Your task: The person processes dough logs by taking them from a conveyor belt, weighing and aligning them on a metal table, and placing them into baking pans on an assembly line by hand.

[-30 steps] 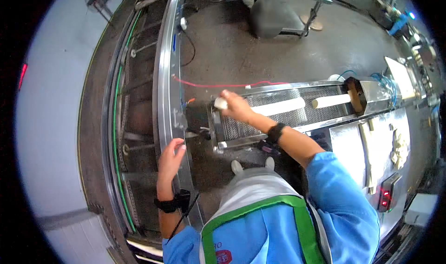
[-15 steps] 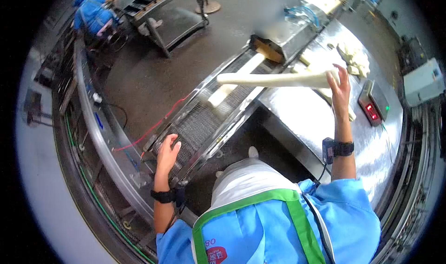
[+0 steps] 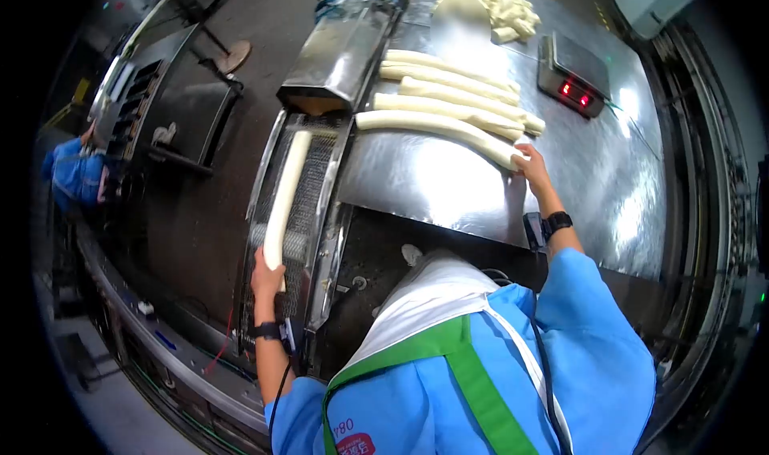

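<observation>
Risks, listed left to right. At the conveyor, the long pale cream, dough-like cylindrical roll (image 3: 287, 195) could be stretched, bent or torn, as it is held by one end only by the left hand (image 3: 266, 277), with its length lying along the grey metal-mesh belt (image 3: 319, 155); drag by the belt could be added if it is running, which cannot be told. On the polished steel desk (image 3: 424, 187), the nearest pale cream, slightly bowed roll (image 3: 436, 125) could be pressed against its neighbours and dented or stuck, since little space is left within the row of similar pale rolls (image 3: 456, 92). Its end could be pinched out of shape by the right hand (image 3: 529, 167).

Positions, left to right. Left hand: closed about the near end of the belt roll, whose far end is pointed toward the box-shaped steel housing (image 3: 340, 54). Right hand: well apart from the left, set at the right end of the nearest desk roll and in contact with it; whether gripped or merely touched cannot be told. Beyond this hand, the square steel scale with red digits (image 3: 575, 72) is placed, untouched.
</observation>
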